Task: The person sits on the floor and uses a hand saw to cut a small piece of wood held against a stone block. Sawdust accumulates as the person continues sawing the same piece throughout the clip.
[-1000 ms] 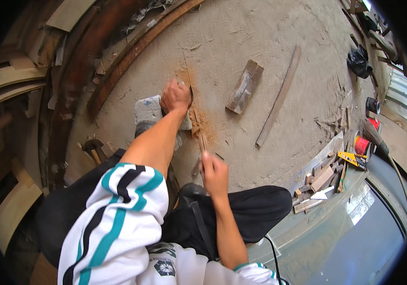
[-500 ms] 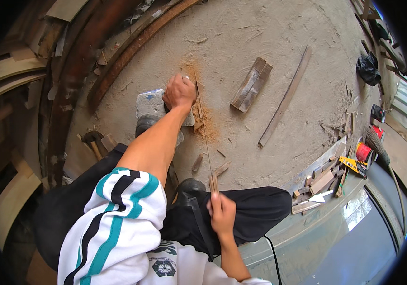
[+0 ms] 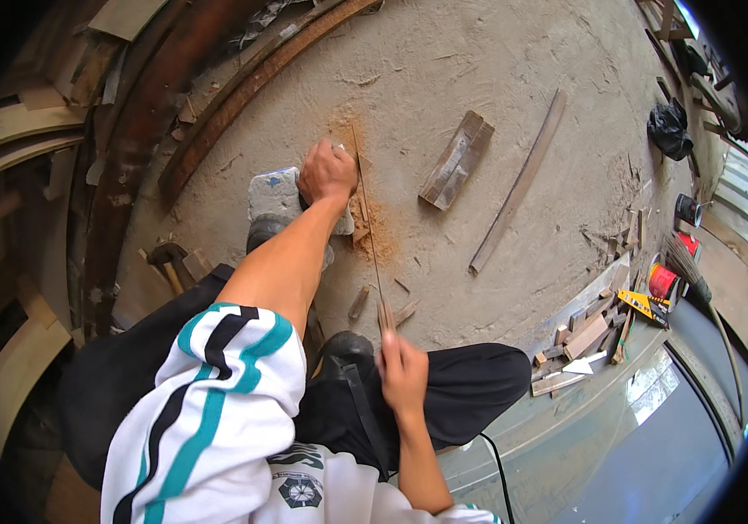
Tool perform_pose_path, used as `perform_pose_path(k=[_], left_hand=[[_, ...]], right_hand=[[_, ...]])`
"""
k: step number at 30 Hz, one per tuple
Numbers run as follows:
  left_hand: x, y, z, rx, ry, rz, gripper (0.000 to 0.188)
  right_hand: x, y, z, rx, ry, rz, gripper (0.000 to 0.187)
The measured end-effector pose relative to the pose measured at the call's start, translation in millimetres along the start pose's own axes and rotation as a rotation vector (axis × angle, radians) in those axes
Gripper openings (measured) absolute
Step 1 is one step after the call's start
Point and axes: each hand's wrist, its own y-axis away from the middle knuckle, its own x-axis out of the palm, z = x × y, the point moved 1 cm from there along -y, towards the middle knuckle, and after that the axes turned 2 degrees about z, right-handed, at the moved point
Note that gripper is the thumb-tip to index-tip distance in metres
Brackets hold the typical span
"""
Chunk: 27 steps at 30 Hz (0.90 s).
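Note:
My left hand (image 3: 328, 171), closed in a fist, presses down on a small piece of wood (image 3: 360, 220) by a whitish block (image 3: 274, 194); the fingers hide most of the wood. Beside that fist runs the thin blade of a handsaw (image 3: 372, 231), lying along the wood's right side. Its wooden handle is in the grip of my right hand (image 3: 404, 374), above my bent knee. Orange sawdust (image 3: 383, 234) is scattered on the floor around the blade. My dark shoe (image 3: 269, 229) shows against the block, partly under my left forearm.
To the right lie a short wooden block (image 3: 458, 161) and a long thin strip (image 3: 521, 182). A hammer (image 3: 168, 262) rests at left, below a curved rusty beam (image 3: 217, 118). Several wood offcuts (image 3: 585, 336), a yellow-handled tool (image 3: 643, 304) and a broom (image 3: 688, 266) are at far right.
My right hand has pushed the saw a little forward, away from me. My left hand stays on the wood, and the whole view has shifted slightly.

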Motion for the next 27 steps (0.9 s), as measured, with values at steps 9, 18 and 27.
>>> perform_pose_path(k=[9, 18, 27], left_hand=[[1.7, 1.5, 3.2, 0.025, 0.009, -0.029, 0.027], [-0.1, -3.5, -0.5, -0.009, -0.011, -0.007, 0.029], [6.1, 0.9, -3.0, -0.01, -0.027, 0.031, 0.029]], right_hand=[[1.1, 11.9, -16.9, -0.046, 0.009, -0.005, 0.05], [20.2, -55.4, -13.9, -0.136, 0.033, -0.025, 0.053], [26.5, -90.8, -5.6, -0.173, -0.007, -0.028, 0.051]])
